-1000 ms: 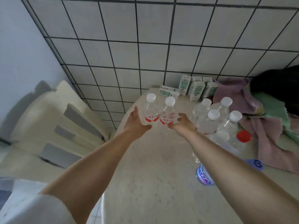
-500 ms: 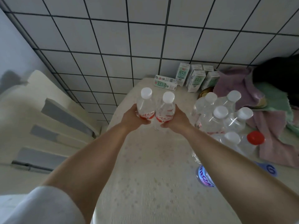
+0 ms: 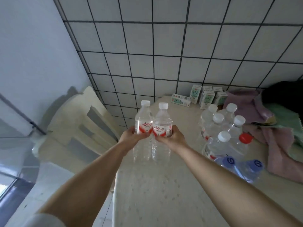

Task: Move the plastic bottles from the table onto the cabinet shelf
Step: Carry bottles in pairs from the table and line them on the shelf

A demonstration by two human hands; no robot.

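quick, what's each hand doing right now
Left hand: closed around the left bottle, holding it upright above the table.
Right hand: closed around the right bottle, upright beside the other.

A home, most likely a kitchen corner: white tiled wall (image 3: 180, 51) with dark grout, a patterned tabletop (image 3: 155, 190) crowded with water bottles (image 3: 219, 128), small milk cartons (image 3: 206, 97) and crumpled towels (image 3: 278, 141), a cream plastic chair (image 3: 78, 128) alongside.

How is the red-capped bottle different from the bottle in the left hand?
The red-capped bottle stands on the table among others; the left-hand bottle is lifted off it, gripped by the left hand. Its cap is white, not red. Both are clear plastic.
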